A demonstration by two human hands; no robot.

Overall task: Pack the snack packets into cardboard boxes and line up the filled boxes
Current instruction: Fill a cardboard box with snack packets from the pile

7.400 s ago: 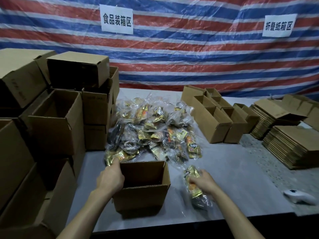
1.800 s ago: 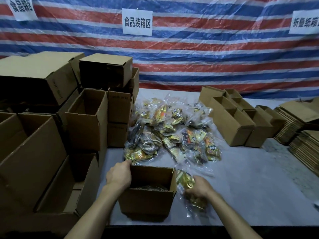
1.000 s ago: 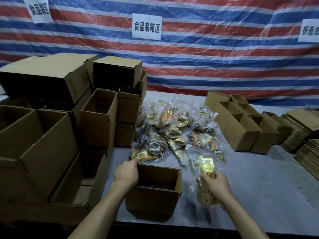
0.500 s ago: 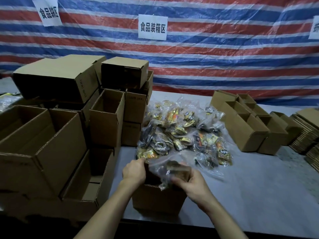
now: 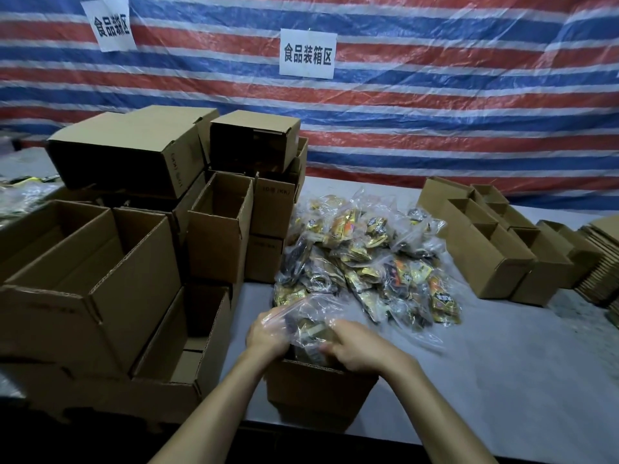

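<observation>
A small open cardboard box (image 5: 318, 390) stands on the grey table near its front edge. Over its opening sits a clear plastic snack packet (image 5: 310, 329) with gold and dark wrappers inside. My left hand (image 5: 266, 336) grips the packet's left side at the box's left rim. My right hand (image 5: 358, 346) curls over the packet's right side from above. The box's inside is hidden by the packet and both hands. Just behind lies a heap of snack packets (image 5: 365, 262).
Stacked open cardboard boxes (image 5: 100, 272) crowd the left side of the table (image 5: 502, 380). A row of small open boxes (image 5: 492, 249) runs along the right, with flat folded cartons (image 5: 603, 262) at the far right edge. A striped tarp hangs behind.
My right hand lifted the packet from the table to the right of the box and brought it over the opening. Now both hands hold it lower at the box top.
</observation>
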